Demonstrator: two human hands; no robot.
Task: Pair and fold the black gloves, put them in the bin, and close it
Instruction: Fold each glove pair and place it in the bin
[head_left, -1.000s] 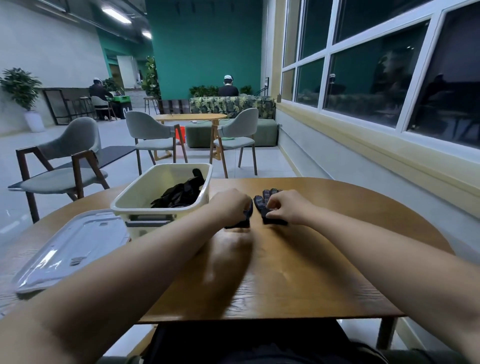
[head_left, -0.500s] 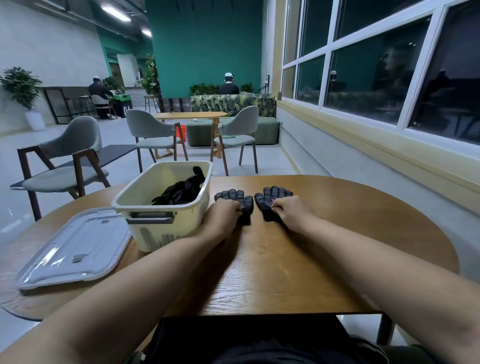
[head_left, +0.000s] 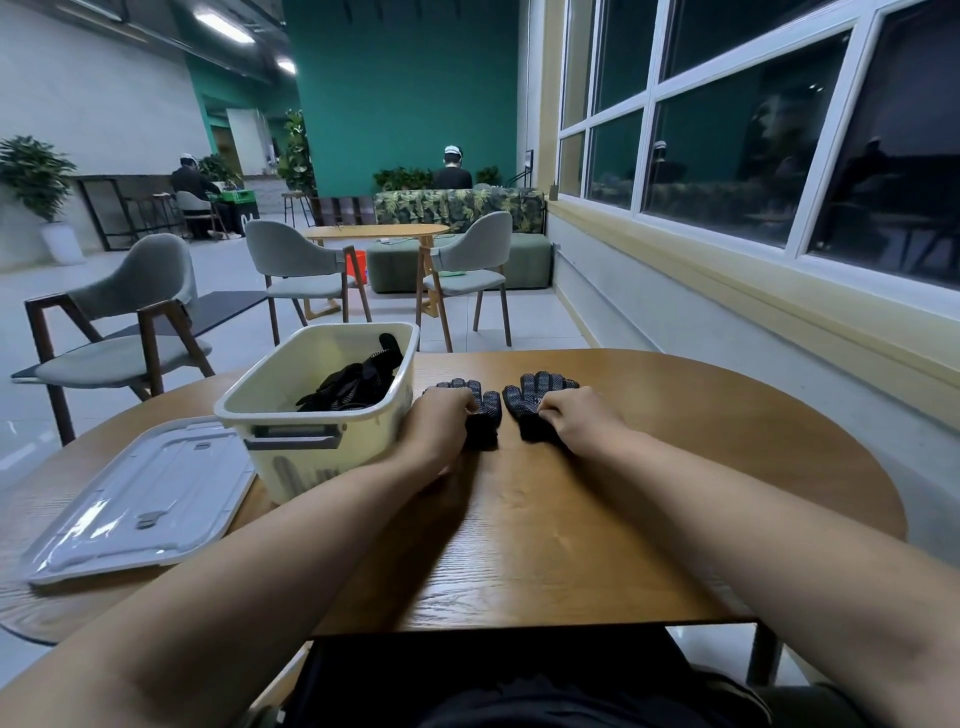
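**A:** We begin with the round wooden table (head_left: 545, 519), which carries everything the task concerns.

**B:** Next in size we have the grey translucent lid (head_left: 145, 499). It lies flat near the table's left edge, just beside the bin and not on it.

**A:** Then we come to the cream plastic bin (head_left: 311, 462), uncovered, its grey handle facing us. It stands between the lid and our forearms.

**B:** Inside it we see a heap of black gloves (head_left: 353, 387), with one finger sticking up against the far wall.

**A:** To the right of the bin, two more dotted black gloves lie flat on the wood, side by side, fingers pointing away from us. We see a narrow strip of table between the left glove (head_left: 488, 415) and the right glove (head_left: 535, 395).

**B:** Last, our hands. The left hand (head_left: 441, 421) sits on the left glove, its fingers curled down onto the fabric, the wrist close beside the bin's wall. The right hand (head_left: 576, 418) sits on the right glove, its fingers curled and nipping the fabric at the palm.

**A:** We cannot tell where either thumb lies.
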